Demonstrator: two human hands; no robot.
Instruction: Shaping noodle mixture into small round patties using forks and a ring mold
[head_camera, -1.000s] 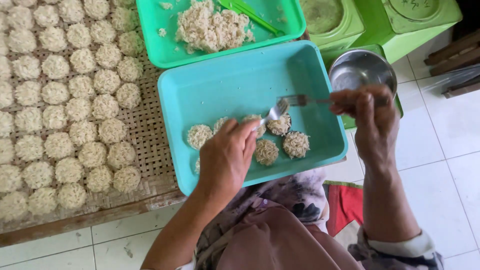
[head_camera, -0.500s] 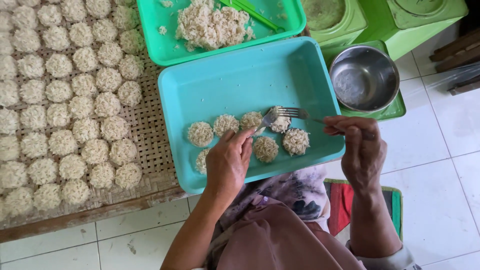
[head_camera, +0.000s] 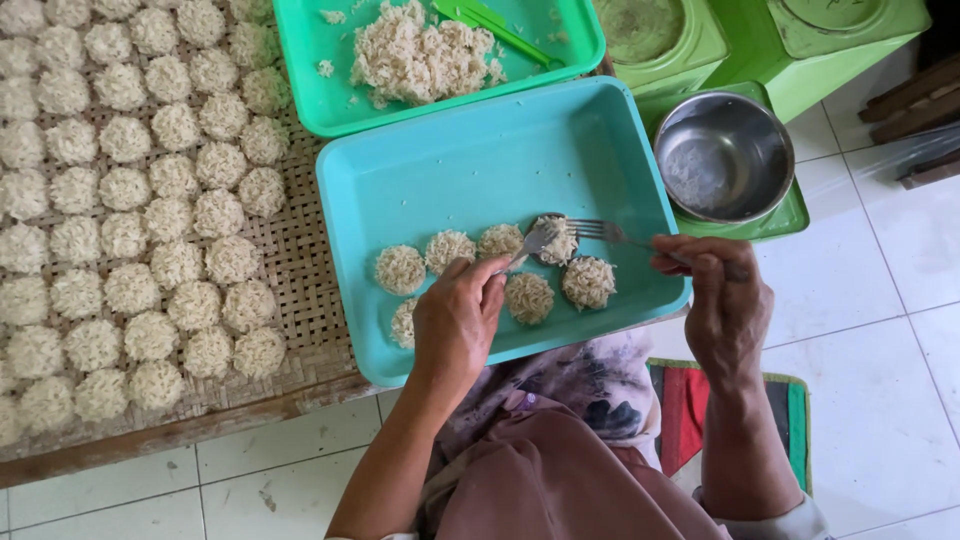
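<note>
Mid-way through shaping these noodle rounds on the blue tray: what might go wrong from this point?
1. The left hand holds a spoon and the right hand a fork over one round; loose strands may cling to the utensils, and the round may break apart.
2. The neighbouring rounds lie close by, so a slip might squash one.
3. The blue tray seems to overhang the woven mat's edge toward the lap; pressing down might tip it.

Noodle round (head_camera: 404, 322) half behind left hand (head_camera: 458, 322)

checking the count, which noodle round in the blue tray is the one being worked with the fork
The round at the right end of the upper row: the fork in the right hand presses into it. The others lie untouched.
</note>
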